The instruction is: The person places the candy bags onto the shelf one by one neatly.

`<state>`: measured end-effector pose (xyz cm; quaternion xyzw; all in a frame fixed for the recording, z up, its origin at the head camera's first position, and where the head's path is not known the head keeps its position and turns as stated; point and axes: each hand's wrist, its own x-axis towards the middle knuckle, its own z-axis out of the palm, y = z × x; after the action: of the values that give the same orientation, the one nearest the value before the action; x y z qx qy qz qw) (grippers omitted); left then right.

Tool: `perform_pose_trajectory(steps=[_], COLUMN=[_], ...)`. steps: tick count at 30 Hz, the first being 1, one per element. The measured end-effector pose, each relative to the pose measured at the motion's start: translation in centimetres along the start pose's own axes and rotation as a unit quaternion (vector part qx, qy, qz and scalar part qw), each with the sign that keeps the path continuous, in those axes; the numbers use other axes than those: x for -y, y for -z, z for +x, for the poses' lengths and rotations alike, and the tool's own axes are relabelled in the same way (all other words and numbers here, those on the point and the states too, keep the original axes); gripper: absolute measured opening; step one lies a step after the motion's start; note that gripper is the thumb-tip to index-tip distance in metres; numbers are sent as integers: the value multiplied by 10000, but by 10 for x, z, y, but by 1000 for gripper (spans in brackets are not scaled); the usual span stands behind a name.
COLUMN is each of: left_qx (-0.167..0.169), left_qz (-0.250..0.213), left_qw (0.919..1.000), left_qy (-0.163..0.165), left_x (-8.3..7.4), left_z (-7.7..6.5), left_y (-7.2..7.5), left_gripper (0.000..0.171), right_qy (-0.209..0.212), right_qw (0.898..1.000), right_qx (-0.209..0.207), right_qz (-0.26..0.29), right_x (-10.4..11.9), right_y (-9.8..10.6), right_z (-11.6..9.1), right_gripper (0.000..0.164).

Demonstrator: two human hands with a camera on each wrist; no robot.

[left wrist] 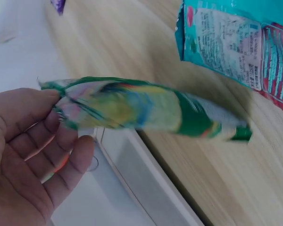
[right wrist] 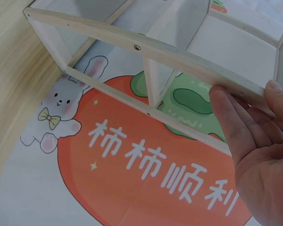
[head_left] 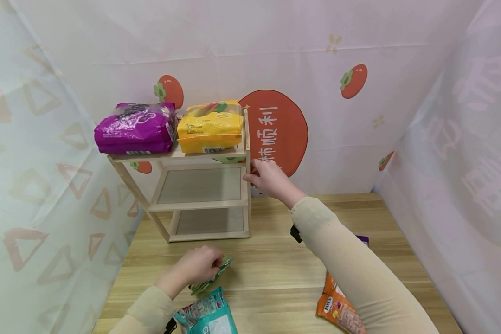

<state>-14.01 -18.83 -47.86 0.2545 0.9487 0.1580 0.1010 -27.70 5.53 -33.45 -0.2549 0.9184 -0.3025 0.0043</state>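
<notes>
My left hand (head_left: pixel 197 265) pinches one end of a green snack bag (left wrist: pixel 155 107) between thumb and fingers. In the left wrist view the bag stretches out sideways, slightly blurred, its other end free. A small wooden shelf rack (head_left: pixel 200 204) with several levels stands at the back of the table. Its right front post (right wrist: pixel 179 57) is gripped by my right hand (head_left: pixel 272 178), thumb on one side and fingers on the other. On the top level sit a purple bag (head_left: pixel 135 132) and a yellow bag (head_left: pixel 210 127), side by side.
A teal bag (head_left: pixel 210 315) lies on the wooden table (head_left: pixel 271 264) near my left forearm. Partly covered by my right forearm are an orange bag (head_left: pixel 338 308) and something purple (head_left: pixel 363 240). Printed cloth walls (head_left: pixel 309 60) enclose the table behind and at the sides.
</notes>
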Motion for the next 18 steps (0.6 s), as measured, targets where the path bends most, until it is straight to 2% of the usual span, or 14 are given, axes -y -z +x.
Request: perform_pose_trajectory(steps=[4,7,18], left_qx=[222,251,166], left_qz=[40,-125,-486], left_qw=[9994,9994,9954], left_qy=[-261,-193,806], left_x=[0,5,37], left_z=[-4,-7,-21], left_y=[-4,-7,-20], left_gripper=[27,31,38], right_qy=[14,14,11], right_qw=[10000,10000,10000], right_qx=[-16,-22,14], right_qz=[5,7,5], right_x=[0,0,0], right_y=[0,0,0], right_z=[0,0,0], right_gripper=[21,22,21])
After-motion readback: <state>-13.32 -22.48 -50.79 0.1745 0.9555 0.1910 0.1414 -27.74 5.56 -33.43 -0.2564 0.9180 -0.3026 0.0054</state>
